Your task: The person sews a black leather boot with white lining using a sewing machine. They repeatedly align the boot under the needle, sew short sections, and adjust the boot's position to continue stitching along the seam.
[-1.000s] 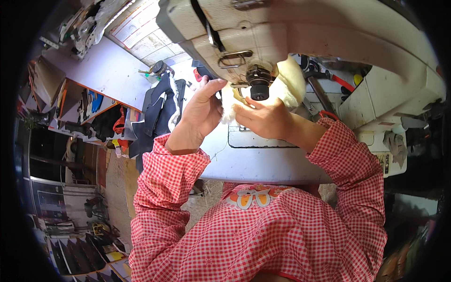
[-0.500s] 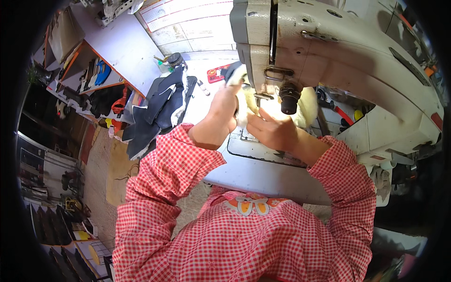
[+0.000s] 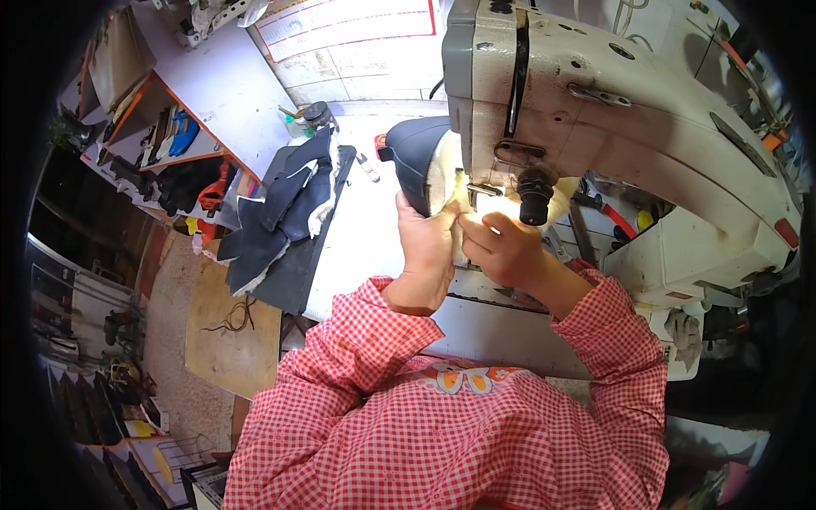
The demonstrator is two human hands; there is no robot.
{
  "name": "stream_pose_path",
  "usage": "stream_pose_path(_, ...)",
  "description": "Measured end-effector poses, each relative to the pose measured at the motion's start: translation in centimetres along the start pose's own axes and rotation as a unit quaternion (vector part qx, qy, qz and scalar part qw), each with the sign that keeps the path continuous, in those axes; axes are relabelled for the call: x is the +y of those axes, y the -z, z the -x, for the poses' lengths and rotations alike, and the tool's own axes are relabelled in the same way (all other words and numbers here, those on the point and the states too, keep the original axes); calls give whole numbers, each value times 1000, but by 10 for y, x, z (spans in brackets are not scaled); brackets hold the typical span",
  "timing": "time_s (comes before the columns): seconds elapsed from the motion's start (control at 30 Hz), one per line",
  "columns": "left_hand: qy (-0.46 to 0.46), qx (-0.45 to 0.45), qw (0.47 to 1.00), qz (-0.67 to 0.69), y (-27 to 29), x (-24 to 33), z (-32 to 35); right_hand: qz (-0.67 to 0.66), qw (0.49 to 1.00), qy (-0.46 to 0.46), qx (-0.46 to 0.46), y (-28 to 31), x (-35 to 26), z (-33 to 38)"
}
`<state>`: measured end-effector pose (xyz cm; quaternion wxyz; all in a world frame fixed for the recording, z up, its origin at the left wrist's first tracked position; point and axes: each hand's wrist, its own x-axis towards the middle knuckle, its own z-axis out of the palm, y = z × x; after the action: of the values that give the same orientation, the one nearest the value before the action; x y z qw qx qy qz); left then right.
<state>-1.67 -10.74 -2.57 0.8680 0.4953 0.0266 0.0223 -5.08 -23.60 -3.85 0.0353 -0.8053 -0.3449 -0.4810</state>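
Observation:
A dark shoe upper (image 3: 418, 157) with a cream fleece lining (image 3: 442, 178) is at the head of a large off-white sewing machine (image 3: 586, 127). My left hand (image 3: 427, 242) grips its near edge, thumb on the fleece side. Close beside it, my right hand (image 3: 503, 248) has its fingers curled and pinched at the fleece edge under the needle area. The machine's head and the bright lamp glare hide part of the work, and the right fingertips are hard to make out.
Left of my hands lies a stack of dark fleece-lined pieces (image 3: 285, 204) on a black board (image 3: 319, 255). Behind it stands a dark jar (image 3: 318, 114). Shelves with shoes and scraps (image 3: 174, 136) are at the left. A red-handled tool (image 3: 619, 219) lies behind the machine arm.
The upper has turned, and its dark outer side now shows left of the machine head. My left hand has shifted lower, beneath it. The whole view has shifted slightly.

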Motion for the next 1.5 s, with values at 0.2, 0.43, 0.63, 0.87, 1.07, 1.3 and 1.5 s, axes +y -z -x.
stream_pose_path(0.2,-5,18,998,-67,-1,-8,14,-5,999,-44,-24,11,-5,7)
stream_pose_path(0.43,-79,15,986,-146,4,-27,18,-23,995,-88,-43,17,-6,8)
stream_pose_path(0.63,-120,-19,976,-182,11,-31,22,-47,995,-75,-40,21,-2,6)
stream_pose_path(0.87,-75,-25,991,-103,13,-26,10,-6,995,-90,-36,15,-10,4)
stream_pose_path(1.07,-17,-1,1000,-25,6,-11,-14,65,992,-103,-12,9,-27,12)
stream_pose_path(1.3,-30,40,997,-50,75,9,-85,-70,988,-127,-59,13,-82,63)
stream_pose_path(1.5,11,89,951,-297,208,4,-53,-166,962,-186,-109,5,-126,101)
